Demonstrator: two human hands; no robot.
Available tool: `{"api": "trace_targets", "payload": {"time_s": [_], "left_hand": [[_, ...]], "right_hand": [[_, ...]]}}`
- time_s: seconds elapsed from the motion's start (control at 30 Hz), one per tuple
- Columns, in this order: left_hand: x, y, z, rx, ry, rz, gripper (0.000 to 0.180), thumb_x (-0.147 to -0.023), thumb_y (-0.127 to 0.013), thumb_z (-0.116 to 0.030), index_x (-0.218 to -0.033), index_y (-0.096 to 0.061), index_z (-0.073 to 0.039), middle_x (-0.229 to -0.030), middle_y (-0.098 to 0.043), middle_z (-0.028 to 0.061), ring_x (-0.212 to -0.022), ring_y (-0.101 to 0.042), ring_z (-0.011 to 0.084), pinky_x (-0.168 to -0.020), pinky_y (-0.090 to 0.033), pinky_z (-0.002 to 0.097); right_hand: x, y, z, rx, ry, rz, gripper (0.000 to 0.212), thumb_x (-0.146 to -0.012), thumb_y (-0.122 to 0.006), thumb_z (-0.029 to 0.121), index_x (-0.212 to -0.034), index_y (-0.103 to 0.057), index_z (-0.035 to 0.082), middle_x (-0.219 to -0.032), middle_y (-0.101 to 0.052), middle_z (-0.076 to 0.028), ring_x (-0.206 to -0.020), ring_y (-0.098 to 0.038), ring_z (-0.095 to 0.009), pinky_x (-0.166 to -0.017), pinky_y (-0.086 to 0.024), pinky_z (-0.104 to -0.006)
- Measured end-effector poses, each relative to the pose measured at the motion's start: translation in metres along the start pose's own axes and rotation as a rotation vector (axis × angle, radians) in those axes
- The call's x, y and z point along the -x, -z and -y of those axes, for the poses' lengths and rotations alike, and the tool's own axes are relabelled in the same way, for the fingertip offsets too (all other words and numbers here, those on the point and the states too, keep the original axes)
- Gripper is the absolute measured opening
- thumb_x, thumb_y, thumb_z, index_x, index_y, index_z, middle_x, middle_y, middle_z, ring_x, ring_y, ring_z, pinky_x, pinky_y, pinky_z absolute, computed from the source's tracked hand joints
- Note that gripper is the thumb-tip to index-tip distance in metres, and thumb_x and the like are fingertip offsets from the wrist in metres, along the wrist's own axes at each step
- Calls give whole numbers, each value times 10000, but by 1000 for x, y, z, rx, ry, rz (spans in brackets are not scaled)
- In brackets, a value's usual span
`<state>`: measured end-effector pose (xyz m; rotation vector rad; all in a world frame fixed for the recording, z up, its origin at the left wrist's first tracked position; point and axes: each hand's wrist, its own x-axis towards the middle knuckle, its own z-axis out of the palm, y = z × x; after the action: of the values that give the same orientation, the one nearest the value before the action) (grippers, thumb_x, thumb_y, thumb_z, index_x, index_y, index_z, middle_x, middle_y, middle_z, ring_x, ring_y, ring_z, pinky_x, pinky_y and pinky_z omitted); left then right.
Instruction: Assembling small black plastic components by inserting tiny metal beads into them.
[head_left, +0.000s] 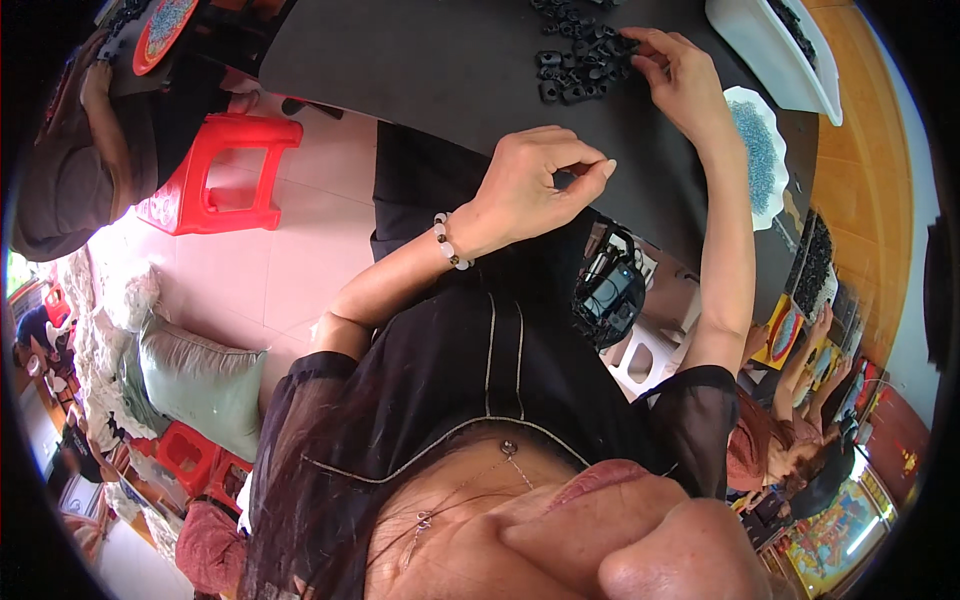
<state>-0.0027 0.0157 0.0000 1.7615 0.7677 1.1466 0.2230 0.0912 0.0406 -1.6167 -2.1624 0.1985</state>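
Note:
Over the near edge of the dark table [420,60], my left hand [545,175] is raised with its fingers curled and the thumb against the index finger. Whatever it pinches, if anything, is too small to make out. My right hand [680,80] reaches farther out, to the right edge of a pile of small black plastic parts [580,65]. Its thumb and index finger close around a part at that edge. Right of my right forearm stands a white scalloped dish [778,205] filled with tiny bluish pieces.
A white bin [770,60] with black parts stands at the far right. Left of me are a red plastic stool [270,170] and a seated person's arm [105,130], near an orange plate [143,62] of small pieces. A green cushion [200,385] lies behind; more people work at right.

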Motion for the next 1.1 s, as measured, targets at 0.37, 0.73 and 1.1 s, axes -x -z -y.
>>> {"api": "trace_targets", "payload": {"time_s": [0.37,0.73,1.1], "left_hand": [[0,4,-5,64,31,-37,98,-857,-723,-97,-868,-730,0,-723,-674,71,-638,-617,100,-587,-472,233],[-3,-1,4,337,101,-90,199,-923,-639,-78,-1105,-687,-11,-942,-682,86,-825,-685,142,-729,-547,233],[-10,-10,-11,491,356,110,263,-894,-698,-99,-1101,-655,57,-945,-706,105,-820,-676,130,-749,-560,257]], "right_hand": [[4,-5,-5,-94,-126,-6,182,-857,-676,101,-1028,-685,39,-903,-702,-140,-780,-676,-266,-735,-520,-349],[47,21,41,-436,-263,-73,119,-884,-655,66,-990,-680,19,-859,-689,-78,-780,-652,-158,-725,-500,-278],[92,21,69,-93,280,-182,279,-691,-717,-41,-950,-672,53,-859,-615,-63,-772,-609,-264,-624,-506,-342]]}}
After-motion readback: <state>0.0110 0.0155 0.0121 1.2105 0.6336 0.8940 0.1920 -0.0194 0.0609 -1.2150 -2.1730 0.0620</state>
